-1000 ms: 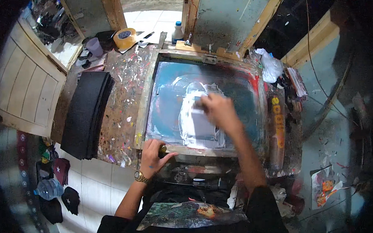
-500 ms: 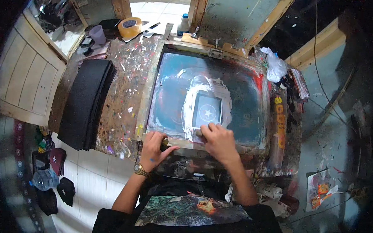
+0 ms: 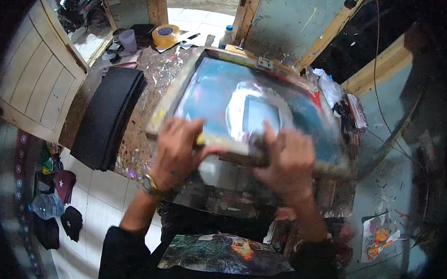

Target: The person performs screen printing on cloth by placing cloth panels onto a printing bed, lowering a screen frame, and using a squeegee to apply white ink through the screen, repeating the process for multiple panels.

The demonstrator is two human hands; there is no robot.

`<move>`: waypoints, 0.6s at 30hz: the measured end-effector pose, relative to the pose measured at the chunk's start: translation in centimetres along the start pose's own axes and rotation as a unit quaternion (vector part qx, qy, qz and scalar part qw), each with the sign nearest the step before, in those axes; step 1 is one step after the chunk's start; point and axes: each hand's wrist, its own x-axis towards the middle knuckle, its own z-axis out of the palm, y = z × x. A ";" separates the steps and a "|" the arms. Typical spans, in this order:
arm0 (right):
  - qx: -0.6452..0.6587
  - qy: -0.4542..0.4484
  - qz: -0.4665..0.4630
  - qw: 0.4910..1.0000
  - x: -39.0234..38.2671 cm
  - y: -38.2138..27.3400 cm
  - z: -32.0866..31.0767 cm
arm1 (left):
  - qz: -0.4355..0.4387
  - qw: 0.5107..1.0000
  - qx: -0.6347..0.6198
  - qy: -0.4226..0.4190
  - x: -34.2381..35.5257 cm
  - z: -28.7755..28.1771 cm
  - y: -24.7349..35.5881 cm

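Observation:
A screen-printing frame with blue-green mesh is tilted, its near edge raised off the table. White ink rings a pale rectangular window in the mesh. My left hand, with a watch at the wrist, is closed on the near rail, left of its middle; a bit of yellow shows by the fingers. My right hand, smeared by motion, is at the same rail further right, closed round a small dark squeegee that is partly hidden. Under the raised edge a pale patch shows.
A stack of black fabric pieces lies on the table's left. Behind it are a purple cup, a tape roll and a blue-capped bottle. Hinge clamps join the frame's far side. A plastic bag lies at right.
The frame's near edge has come up from the table, tilting the mesh. My left hand rose with the rail; my right hand moved right with the squeegee, off the printing window.

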 end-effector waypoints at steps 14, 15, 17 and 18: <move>-0.010 0.015 0.007 1.000 23.7 13.1 -13.1 | -0.112 0.980 0.081 -0.142 4.4 29.0 -13.9; -0.011 0.008 0.015 1.000 23.7 13.6 -13.0 | -0.109 0.980 0.075 -0.150 4.7 29.4 -13.2; -0.029 0.054 -0.024 0.998 23.9 14.5 -12.7 | -0.126 0.972 0.094 -0.174 5.4 29.2 -12.5; -0.065 0.078 -0.010 0.995 23.8 14.6 -12.6 | -0.126 0.971 0.095 -0.177 5.5 29.0 -12.1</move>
